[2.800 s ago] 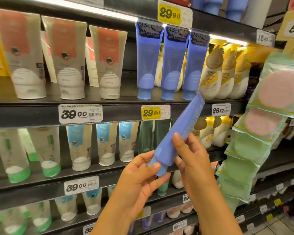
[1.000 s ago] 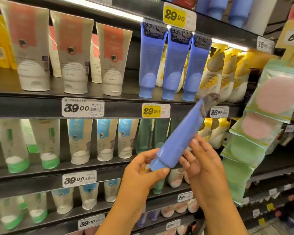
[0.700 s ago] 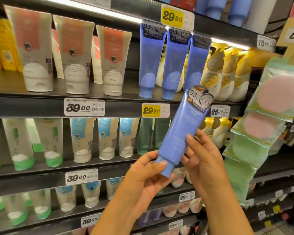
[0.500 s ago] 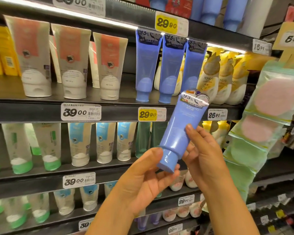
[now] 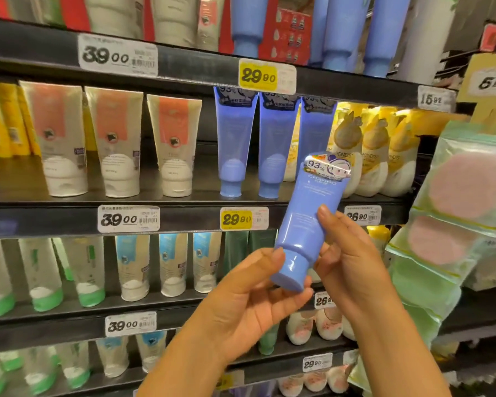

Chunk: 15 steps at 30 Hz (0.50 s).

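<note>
Label check: tube (image 5: 312, 213) tilted before shelf (image 5: 184, 219) edge, cap (image 5: 291, 272) pinched in left hand (image 5: 249, 299), body clamped in right hand (image 5: 352, 270). Next, likely: shelving cap-down.

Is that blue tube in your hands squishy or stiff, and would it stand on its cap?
The blue tube probably flexes: its body flattens toward a thin top. It seems light; left hand and right hand hold it with fingertips. It likely stands on its cap, like the matching tubes on the shelf.

The left hand (image 5: 249, 299) and right hand (image 5: 352, 270) are bare, as are both forearms.
</note>
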### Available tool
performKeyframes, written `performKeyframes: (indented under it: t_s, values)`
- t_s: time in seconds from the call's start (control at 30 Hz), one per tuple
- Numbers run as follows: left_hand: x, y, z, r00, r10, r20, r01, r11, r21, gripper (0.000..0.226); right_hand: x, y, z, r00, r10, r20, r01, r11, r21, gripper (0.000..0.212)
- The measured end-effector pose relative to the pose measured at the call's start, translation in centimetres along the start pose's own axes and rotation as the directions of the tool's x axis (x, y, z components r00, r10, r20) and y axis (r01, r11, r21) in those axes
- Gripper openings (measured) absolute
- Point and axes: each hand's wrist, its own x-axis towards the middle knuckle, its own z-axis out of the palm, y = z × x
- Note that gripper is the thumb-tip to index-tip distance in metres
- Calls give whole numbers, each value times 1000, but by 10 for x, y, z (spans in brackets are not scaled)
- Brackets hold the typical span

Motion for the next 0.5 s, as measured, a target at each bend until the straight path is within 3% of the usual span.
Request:
performKeyframes:
  t_s: [0.1,0.3,0.5]
  values:
    - [7,16,12,999,41,-22,-35,974,222,38,11,-11,0,999,-25,43,25,1000,-11,28]
    - [24,34,33,982,185,30,-178,868,463,24,30,-39,0,986,-70,154,88,989,-116,33]
    - [45,47,42,935,344,84,-313,691,652,39,50,-65,11,961,-163,225,241,892,-382,59]
